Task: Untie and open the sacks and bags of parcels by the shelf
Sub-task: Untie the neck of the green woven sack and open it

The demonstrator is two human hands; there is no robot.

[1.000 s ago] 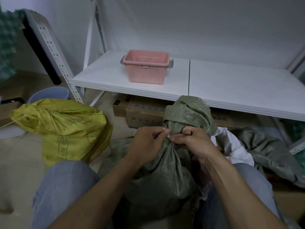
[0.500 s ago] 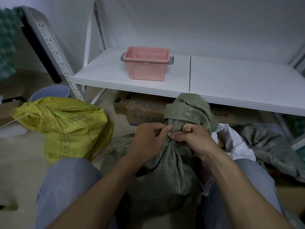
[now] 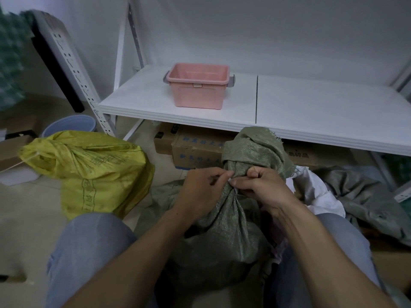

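Fingers of your left hand and right hand are pinching the tie at the bunched neck of the green woven sack standing between your knees by the shelf, looking soft, slippery, best gripped at that neck.

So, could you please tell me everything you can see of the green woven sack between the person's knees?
The dull green woven plastic sack stands upright on the floor between the person's knees, full and bulging. Its neck is gathered tight, and the loose mouth flops above, frayed at the edge, before the white shelf board. The left hand and right hand both pinch the neck, where a small pale strip, perhaps the tie, shows. It is not yet opened.
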